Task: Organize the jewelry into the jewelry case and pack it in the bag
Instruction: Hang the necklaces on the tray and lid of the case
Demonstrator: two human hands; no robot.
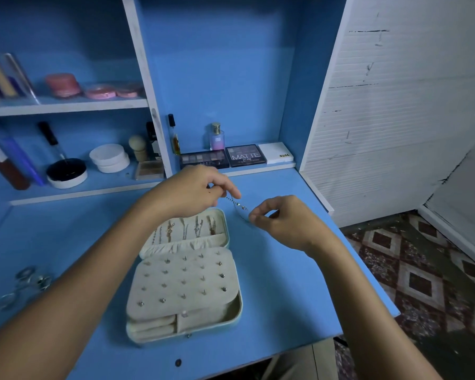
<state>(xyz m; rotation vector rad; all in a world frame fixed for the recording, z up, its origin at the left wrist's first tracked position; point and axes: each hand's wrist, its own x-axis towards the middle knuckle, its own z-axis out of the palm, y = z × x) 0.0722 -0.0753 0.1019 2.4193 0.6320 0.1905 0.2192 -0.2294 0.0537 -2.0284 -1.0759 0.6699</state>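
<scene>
The left hand covers the far left corner of the jewelry case lid and the tops of the chains hung there, and its curled fingers hide one end of the thin chain; the other end vanishes in the right hand pinch. The metal pieces at the surface's left are blurred beyond telling; the shelf bottles are blurred and cut by the left edge

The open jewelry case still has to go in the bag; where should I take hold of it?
Fold the lid down, then grip the pale green, cream-lined jewelry case across its long sides from above. It lies flat on the blue desk, and both hands are busy with the chain.
</scene>
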